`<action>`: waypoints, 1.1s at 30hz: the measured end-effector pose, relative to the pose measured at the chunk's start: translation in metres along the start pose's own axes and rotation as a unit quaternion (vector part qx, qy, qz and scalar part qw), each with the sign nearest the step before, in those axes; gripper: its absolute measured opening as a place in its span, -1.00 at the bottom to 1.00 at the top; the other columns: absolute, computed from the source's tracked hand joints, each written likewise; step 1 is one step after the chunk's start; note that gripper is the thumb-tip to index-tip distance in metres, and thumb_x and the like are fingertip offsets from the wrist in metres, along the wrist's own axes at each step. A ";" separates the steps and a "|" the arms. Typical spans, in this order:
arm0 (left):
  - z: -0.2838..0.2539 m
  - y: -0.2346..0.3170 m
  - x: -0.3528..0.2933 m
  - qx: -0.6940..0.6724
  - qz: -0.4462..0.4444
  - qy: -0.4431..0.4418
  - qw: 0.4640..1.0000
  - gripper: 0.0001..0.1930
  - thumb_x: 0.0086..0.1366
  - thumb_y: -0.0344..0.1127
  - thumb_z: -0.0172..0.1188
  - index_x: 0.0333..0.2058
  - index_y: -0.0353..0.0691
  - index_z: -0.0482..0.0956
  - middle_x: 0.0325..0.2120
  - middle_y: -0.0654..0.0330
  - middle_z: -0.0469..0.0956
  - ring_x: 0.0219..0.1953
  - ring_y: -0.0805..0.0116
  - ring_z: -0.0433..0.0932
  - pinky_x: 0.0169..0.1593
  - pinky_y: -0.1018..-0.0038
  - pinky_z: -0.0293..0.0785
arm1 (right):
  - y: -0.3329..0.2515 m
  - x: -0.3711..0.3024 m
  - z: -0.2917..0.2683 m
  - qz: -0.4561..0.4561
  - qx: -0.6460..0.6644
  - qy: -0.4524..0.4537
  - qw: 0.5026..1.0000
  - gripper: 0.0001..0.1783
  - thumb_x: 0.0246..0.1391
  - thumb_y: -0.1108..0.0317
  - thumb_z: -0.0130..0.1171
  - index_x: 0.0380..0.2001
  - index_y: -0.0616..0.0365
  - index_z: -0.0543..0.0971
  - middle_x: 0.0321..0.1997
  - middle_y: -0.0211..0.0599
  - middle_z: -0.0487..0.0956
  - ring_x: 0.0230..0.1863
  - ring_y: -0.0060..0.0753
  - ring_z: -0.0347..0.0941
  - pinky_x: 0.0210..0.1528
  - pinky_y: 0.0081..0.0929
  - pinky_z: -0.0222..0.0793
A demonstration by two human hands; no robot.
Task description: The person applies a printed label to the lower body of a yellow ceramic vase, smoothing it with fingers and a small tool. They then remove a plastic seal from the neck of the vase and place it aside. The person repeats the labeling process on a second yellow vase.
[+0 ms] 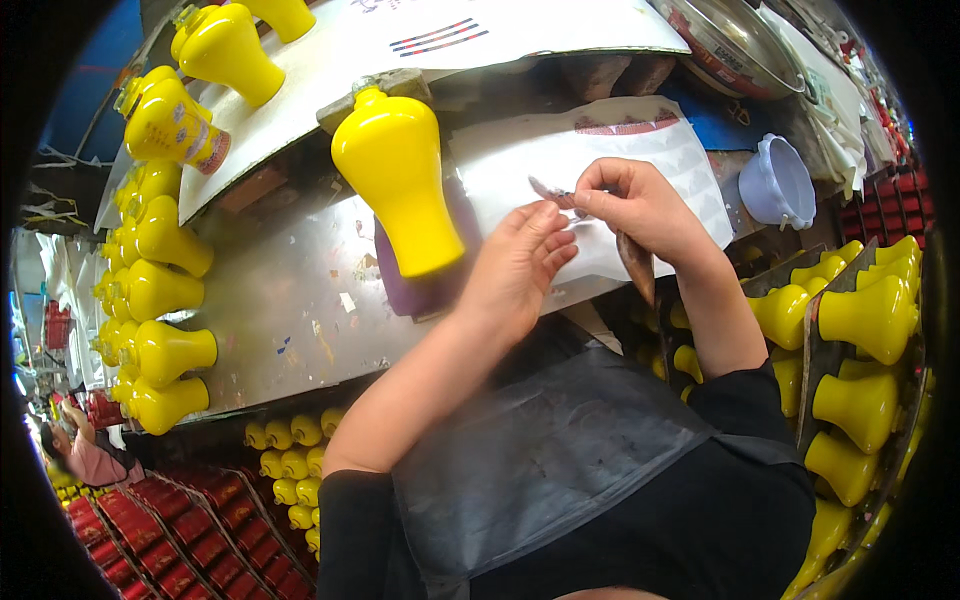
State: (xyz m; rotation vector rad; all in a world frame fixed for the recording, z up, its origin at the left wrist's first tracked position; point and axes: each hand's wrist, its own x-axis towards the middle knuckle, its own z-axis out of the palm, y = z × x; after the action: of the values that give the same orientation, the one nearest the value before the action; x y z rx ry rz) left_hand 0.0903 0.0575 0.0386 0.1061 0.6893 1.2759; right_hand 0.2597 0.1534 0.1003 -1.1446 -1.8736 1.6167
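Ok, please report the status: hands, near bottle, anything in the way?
Left hand and right hand close together, right pinching dark piece. Bottle on purple mat, untouched. Sheet beneath hands; pail off right, not blocking.

- Metal table (255, 345), paint-flecked, scraps (347, 302) on it
- Purple pad (404, 298) under yellow vase (395, 175)
- White sheet (525, 150), right of pad
- Row of yellow vases (168, 291), left end
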 end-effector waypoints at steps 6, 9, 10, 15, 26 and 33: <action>0.002 0.011 -0.021 -0.006 0.112 0.010 0.994 -0.86 0.39 -0.37 0.32 -0.12 -0.17 0.58 -0.23 0.28 0.63 -0.17 0.43 0.60 0.02 0.42 0.55 | -0.001 -0.016 0.021 -0.060 -0.021 0.016 0.998 -0.86 0.27 0.39 0.26 -0.27 0.27 0.65 -0.33 -0.52 0.61 -0.34 -0.77 0.41 -0.30 -0.72 0.32; 0.005 0.017 -0.035 0.021 0.171 0.015 0.985 -0.87 0.41 -0.40 0.27 -0.10 -0.21 0.56 -0.17 0.20 0.64 -0.09 0.37 0.63 0.06 0.37 0.55 | 0.007 -0.022 0.029 -0.090 0.010 0.100 0.991 -0.82 0.31 0.36 0.22 -0.24 0.27 0.68 -0.33 -0.50 0.64 -0.40 -0.80 0.38 -0.36 -0.74 0.28; 0.005 0.020 -0.040 0.028 0.195 0.008 0.980 -0.86 0.42 -0.41 0.25 -0.09 -0.22 0.56 -0.16 0.18 0.65 -0.07 0.35 0.64 0.07 0.35 0.55 | 0.010 -0.025 0.032 -0.107 0.018 0.119 0.987 -0.81 0.33 0.35 0.21 -0.22 0.27 0.69 -0.33 -0.50 0.64 -0.42 -0.81 0.37 -0.38 -0.75 0.27; -0.001 0.039 -0.056 0.060 0.195 0.018 0.979 -0.78 0.44 -0.41 0.07 0.00 -0.27 0.50 -0.06 0.04 0.65 0.00 0.21 0.66 0.12 0.28 0.58 | 0.025 -0.042 0.049 0.081 0.125 0.026 0.989 -0.53 0.44 0.05 0.02 -0.17 0.26 0.70 -0.34 -0.34 0.65 -0.47 -0.67 0.41 -0.41 -0.65 0.32; -0.011 0.061 -0.102 0.010 0.166 0.060 0.984 -0.68 0.45 -0.33 0.06 0.14 -0.21 0.41 -0.04 0.05 0.63 0.01 0.17 0.64 0.09 0.27 0.57 | 0.051 -0.013 0.093 0.127 0.523 -0.153 0.829 -0.21 0.41 -0.42 -0.26 0.11 0.07 0.55 -0.63 -0.37 0.47 -0.71 -0.55 0.27 -0.58 -0.62 0.21; -0.030 0.060 -0.107 0.010 0.242 0.117 0.963 -0.72 0.47 -0.29 0.09 0.09 -0.18 0.50 -0.05 0.11 0.66 -0.01 0.23 0.67 0.05 0.27 0.64 | 0.020 -0.010 0.095 0.113 0.432 0.054 0.893 -0.72 0.27 0.19 0.35 -0.10 0.11 0.59 -0.29 -0.32 0.62 -0.72 -0.62 0.26 -0.65 -0.63 0.14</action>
State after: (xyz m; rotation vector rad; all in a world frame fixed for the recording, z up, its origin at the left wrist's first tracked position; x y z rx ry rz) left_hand 0.0105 -0.0287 0.0851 0.1476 0.9136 1.7709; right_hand 0.2005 0.0869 0.0602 -1.0059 -0.7638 2.1169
